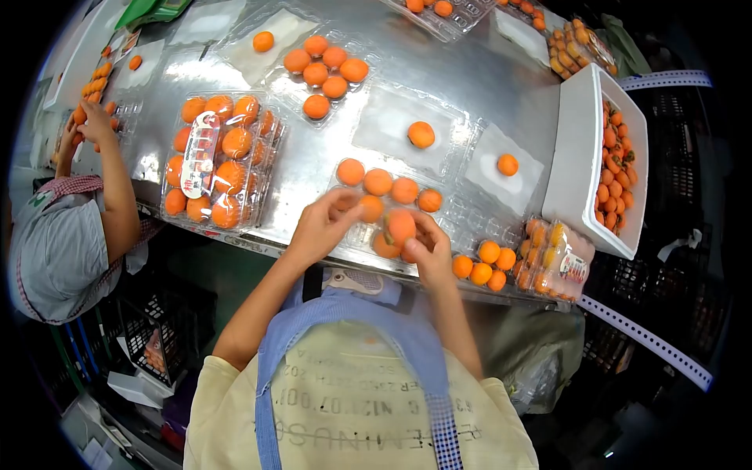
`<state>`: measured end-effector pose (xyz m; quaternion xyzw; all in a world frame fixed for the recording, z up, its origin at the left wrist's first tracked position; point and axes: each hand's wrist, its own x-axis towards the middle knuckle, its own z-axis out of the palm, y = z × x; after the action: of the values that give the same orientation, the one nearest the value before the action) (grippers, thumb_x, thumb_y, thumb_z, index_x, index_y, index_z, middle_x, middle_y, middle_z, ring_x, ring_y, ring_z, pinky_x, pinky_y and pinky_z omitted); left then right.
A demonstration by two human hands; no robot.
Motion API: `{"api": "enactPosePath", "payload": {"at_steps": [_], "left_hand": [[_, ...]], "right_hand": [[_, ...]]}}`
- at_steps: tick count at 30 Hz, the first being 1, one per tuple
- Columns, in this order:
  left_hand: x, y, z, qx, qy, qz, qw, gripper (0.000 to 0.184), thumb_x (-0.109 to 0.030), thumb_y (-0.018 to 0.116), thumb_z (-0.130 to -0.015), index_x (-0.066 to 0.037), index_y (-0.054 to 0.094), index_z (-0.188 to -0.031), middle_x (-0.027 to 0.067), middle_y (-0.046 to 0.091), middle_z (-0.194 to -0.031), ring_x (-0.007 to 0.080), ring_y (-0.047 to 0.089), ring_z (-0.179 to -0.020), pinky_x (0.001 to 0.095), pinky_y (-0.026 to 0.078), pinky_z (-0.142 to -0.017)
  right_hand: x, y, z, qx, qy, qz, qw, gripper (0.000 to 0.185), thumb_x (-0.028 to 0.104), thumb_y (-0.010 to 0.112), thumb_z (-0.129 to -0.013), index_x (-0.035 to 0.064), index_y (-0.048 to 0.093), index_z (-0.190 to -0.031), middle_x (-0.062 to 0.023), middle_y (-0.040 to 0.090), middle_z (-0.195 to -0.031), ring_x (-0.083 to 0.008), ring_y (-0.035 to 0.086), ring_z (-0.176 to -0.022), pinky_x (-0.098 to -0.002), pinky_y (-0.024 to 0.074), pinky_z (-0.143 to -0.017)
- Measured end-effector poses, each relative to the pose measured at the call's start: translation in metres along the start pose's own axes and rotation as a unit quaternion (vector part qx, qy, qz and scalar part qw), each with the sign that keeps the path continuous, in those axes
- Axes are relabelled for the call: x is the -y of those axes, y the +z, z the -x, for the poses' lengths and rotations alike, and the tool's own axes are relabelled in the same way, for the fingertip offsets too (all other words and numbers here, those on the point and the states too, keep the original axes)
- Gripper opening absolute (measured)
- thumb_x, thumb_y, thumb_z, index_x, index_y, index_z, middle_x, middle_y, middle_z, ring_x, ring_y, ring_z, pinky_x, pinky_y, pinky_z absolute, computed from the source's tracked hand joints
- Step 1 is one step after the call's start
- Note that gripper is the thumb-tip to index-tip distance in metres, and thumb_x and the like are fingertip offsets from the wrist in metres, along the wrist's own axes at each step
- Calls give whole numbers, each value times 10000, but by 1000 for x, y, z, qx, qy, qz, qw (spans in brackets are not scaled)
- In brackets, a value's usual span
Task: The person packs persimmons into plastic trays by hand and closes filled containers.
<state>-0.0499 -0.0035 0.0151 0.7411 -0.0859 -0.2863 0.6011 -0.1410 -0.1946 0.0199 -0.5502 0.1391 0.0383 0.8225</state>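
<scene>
Persimmon [402, 223]: up in R hand, low over clear tray; bit blurry, w/ small dark spot on its side.
R hand [428, 249]: thumb & fingers clamped on that fruit.
L hand [325, 222]: fingers bent, tips right by a 2nd persimmon [371, 208]; can't tell if it grips.
Clear tray [394, 202]: on shiny metal tabletop [305, 160], nr its front edge; row of 4 persimmons at back, more under hands, part hidden.
White pad [384, 125]: just behind tray, 1 persimmon on it. Another white pad [495, 184] to the R, also w/ 1.
5 small persimmons [480, 273]: bunched R of the R hand, nr front edge.
Full packs [552, 258]: clear plastic, R of the bunch, fruit inside.
Big pack [229, 176]: L of tray, lots of persimmons in clear plastic, white & red label [201, 155] down its top.
Back tray [286, 84]: clear, farther off btwn big pack & white pad, w/ a group of persimmons.
White box [572, 149]: far R, tilted, piled w/ persimmons.
Other person [63, 235]: far L, gray top, hand [95, 124] at orange fruit.
</scene>
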Motion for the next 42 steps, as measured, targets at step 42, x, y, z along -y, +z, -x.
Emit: {"api": "enactPosePath", "payload": {"at_steps": [42], "left_hand": [[-46, 39, 22, 40, 259, -328, 907, 614, -226, 679, -751, -22, 453, -1284, 174, 364, -1382, 362, 328, -1273, 448, 270, -1041]], "right_hand": [[-21, 23, -4, 13, 171, -371, 912, 426, 286, 566, -897, 142, 436, -1277, -10, 538, -1076, -94, 525, -922, -263, 463, -767]]}}
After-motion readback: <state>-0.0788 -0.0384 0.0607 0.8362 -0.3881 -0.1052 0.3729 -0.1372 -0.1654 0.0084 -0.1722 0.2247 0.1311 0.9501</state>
